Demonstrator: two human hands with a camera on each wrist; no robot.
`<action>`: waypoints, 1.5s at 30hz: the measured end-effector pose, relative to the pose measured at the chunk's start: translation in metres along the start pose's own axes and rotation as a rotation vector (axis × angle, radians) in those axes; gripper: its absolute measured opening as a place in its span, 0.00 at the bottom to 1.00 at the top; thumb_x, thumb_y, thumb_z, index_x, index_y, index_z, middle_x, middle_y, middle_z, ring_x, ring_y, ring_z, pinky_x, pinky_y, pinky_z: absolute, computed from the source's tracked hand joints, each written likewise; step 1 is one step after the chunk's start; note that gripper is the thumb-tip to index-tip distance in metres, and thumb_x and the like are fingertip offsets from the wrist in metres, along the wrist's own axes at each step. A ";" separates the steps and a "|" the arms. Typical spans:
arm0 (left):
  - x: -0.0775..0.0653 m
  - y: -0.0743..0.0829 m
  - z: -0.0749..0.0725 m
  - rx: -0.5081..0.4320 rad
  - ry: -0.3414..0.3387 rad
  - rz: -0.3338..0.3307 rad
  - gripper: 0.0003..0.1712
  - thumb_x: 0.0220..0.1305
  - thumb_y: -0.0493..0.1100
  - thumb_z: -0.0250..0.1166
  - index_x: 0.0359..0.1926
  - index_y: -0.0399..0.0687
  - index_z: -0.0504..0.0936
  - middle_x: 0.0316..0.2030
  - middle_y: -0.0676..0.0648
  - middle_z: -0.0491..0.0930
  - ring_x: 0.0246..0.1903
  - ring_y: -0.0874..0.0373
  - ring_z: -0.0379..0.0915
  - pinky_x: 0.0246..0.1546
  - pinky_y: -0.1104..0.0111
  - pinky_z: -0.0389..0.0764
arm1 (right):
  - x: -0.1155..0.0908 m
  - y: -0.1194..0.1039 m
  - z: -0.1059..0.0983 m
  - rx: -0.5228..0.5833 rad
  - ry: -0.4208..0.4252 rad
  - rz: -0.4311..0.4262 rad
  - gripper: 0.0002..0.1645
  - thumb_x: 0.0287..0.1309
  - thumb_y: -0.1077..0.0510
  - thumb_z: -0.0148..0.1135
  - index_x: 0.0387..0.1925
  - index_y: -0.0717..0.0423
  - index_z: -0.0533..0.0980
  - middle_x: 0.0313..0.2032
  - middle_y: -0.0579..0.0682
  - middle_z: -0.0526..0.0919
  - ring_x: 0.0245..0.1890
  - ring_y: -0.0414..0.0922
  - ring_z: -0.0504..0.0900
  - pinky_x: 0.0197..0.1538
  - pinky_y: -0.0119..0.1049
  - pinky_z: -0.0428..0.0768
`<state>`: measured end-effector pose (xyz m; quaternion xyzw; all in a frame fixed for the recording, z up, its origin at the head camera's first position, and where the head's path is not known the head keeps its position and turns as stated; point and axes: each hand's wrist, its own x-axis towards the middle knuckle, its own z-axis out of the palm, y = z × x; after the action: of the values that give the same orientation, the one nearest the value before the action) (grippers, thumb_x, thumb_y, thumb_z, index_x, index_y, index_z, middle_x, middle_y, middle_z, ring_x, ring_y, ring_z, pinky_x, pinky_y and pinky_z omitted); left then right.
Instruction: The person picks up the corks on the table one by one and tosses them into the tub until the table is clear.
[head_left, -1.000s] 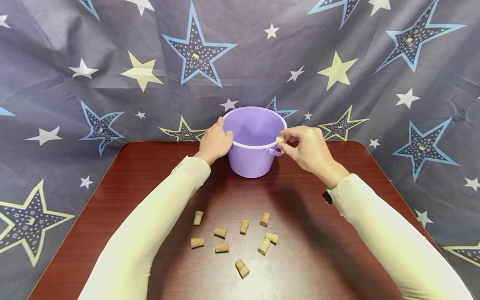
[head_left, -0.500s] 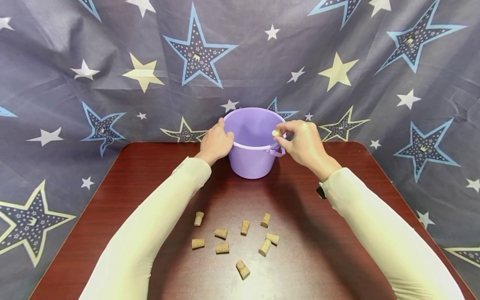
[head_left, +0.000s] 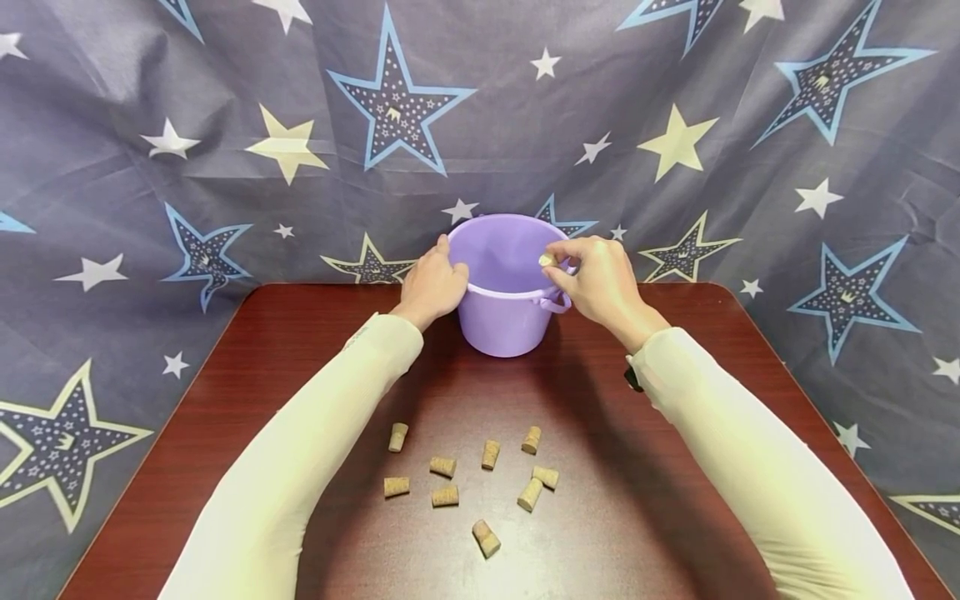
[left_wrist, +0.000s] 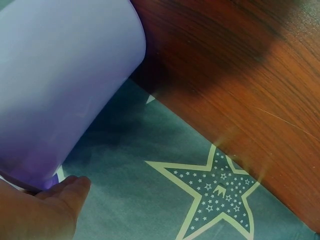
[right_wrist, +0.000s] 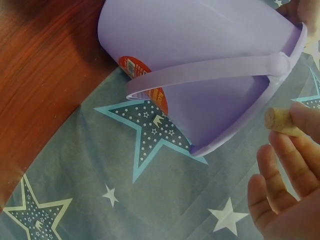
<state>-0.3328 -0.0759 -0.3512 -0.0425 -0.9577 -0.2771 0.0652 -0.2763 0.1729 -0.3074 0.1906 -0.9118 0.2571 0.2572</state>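
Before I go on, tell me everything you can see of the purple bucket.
The purple bucket looks plastic, narrowing toward its base. It stands upright far back on the table, open on top; its contents cannot be told. The handle is lowered outside its wall, partly covering a red-orange sticker with a barcode. The left hand holds its rim.

Bucket [head_left: 502, 327]: lilac, upright, handle [right_wrist: 205, 71] lowered against its side, rim [head_left: 510, 295] held by the left hand [head_left: 433, 285]. Cork [head_left: 547, 260]: tan, pinched by the right hand [head_left: 602, 279] above the bucket's mouth. Other corks [head_left: 445, 497]: lying scattered nearer the viewer.
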 end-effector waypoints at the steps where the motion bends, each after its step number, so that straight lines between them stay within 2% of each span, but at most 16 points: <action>1: 0.000 0.000 0.000 0.001 0.001 0.002 0.42 0.70 0.50 0.46 0.81 0.39 0.51 0.75 0.41 0.64 0.71 0.40 0.62 0.69 0.48 0.65 | 0.000 0.000 0.001 0.000 -0.005 0.006 0.09 0.57 0.55 0.75 0.41 0.48 0.90 0.32 0.45 0.89 0.30 0.46 0.84 0.35 0.43 0.77; 8: 0.001 0.000 0.001 -0.002 0.007 0.006 0.42 0.71 0.50 0.47 0.81 0.39 0.51 0.74 0.40 0.64 0.71 0.40 0.63 0.69 0.48 0.65 | 0.001 -0.001 0.005 -0.012 -0.043 0.047 0.10 0.58 0.55 0.74 0.43 0.47 0.90 0.34 0.44 0.90 0.37 0.47 0.87 0.40 0.46 0.80; 14: 0.001 0.000 0.001 0.002 0.009 0.000 0.42 0.71 0.51 0.47 0.80 0.39 0.52 0.74 0.40 0.64 0.71 0.40 0.63 0.68 0.48 0.65 | 0.002 0.000 0.009 -0.032 -0.067 0.049 0.09 0.59 0.55 0.74 0.42 0.45 0.89 0.34 0.43 0.90 0.38 0.48 0.88 0.41 0.47 0.80; 23: 0.001 0.001 0.002 0.002 0.007 0.001 0.41 0.71 0.50 0.47 0.80 0.39 0.52 0.74 0.40 0.65 0.71 0.40 0.63 0.69 0.48 0.65 | 0.007 0.001 0.013 -0.053 -0.085 0.062 0.08 0.61 0.53 0.72 0.42 0.44 0.89 0.34 0.42 0.89 0.32 0.46 0.83 0.37 0.45 0.76; 26: 0.001 0.001 0.001 0.000 0.006 0.000 0.41 0.71 0.50 0.48 0.80 0.39 0.52 0.74 0.40 0.65 0.71 0.39 0.63 0.69 0.48 0.65 | 0.008 0.000 0.014 -0.050 -0.103 0.069 0.10 0.62 0.53 0.72 0.44 0.45 0.89 0.36 0.42 0.90 0.32 0.46 0.82 0.37 0.45 0.76; 30: 0.001 0.001 0.001 0.000 0.003 -0.002 0.42 0.71 0.50 0.48 0.81 0.39 0.51 0.74 0.40 0.64 0.71 0.40 0.63 0.69 0.48 0.65 | 0.007 0.001 0.015 -0.054 -0.121 0.068 0.17 0.61 0.51 0.73 0.51 0.47 0.88 0.41 0.46 0.90 0.39 0.50 0.83 0.43 0.47 0.78; 35: 0.001 0.002 0.001 0.000 0.002 -0.001 0.42 0.71 0.50 0.48 0.81 0.39 0.51 0.74 0.40 0.64 0.71 0.40 0.62 0.69 0.48 0.65 | 0.004 0.003 0.014 -0.052 -0.096 0.060 0.21 0.59 0.50 0.73 0.54 0.48 0.87 0.46 0.52 0.89 0.45 0.55 0.83 0.47 0.50 0.78; 45: 0.000 0.000 0.001 0.000 -0.002 -0.003 0.42 0.71 0.50 0.48 0.81 0.39 0.51 0.74 0.40 0.64 0.72 0.40 0.62 0.69 0.48 0.65 | -0.002 0.004 0.010 -0.042 -0.032 0.018 0.21 0.58 0.48 0.74 0.51 0.52 0.88 0.44 0.55 0.90 0.45 0.57 0.84 0.48 0.53 0.78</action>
<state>-0.3332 -0.0751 -0.3515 -0.0414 -0.9578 -0.2772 0.0641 -0.2805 0.1704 -0.3172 0.1812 -0.9226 0.2370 0.2444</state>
